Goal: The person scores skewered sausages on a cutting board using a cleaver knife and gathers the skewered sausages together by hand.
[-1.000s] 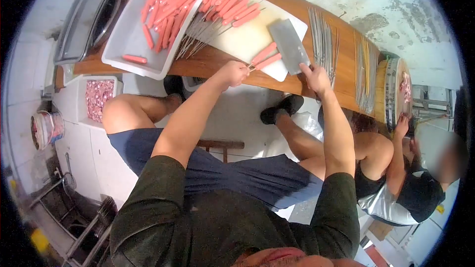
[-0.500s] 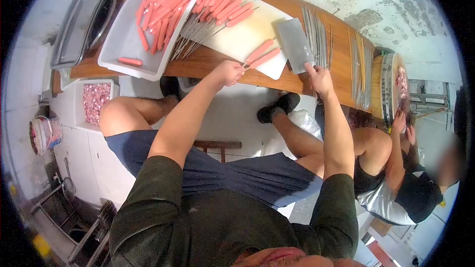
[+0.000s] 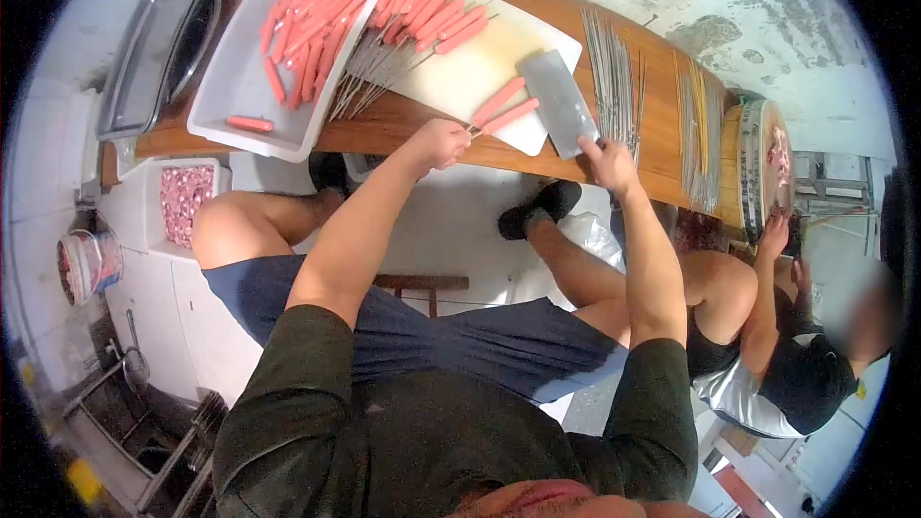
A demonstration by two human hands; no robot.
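Note:
My left hand (image 3: 444, 145) is closed on the ends of skewers that carry two pink sausages (image 3: 503, 107), lying over the near part of the white cutting board (image 3: 489, 46). In my right hand (image 3: 612, 165) is a broad cleaver (image 3: 556, 102), gripped at its near end. Its flat grey blade overlaps the board's right edge, and its left side is right at the sausages' tips. At the board's upper left lies a row of skewered sausages (image 3: 432, 11), their metal skewers (image 3: 376, 67) pointing down toward me.
A white bin (image 3: 206, 115) of loose sausages stands left of the board, with metal trays (image 3: 144, 58) beyond it. Metal skewers (image 3: 614, 67) and more sticks (image 3: 700, 125) lie to the right. A co-worker (image 3: 815, 374) sits at a round chopping block (image 3: 758, 163). Below is a meat tub (image 3: 224, 177).
My right hand has moved slightly left and down, bringing the cleaver blade from beside the board to over its right edge, against the sausage tips. The left hand has barely shifted.

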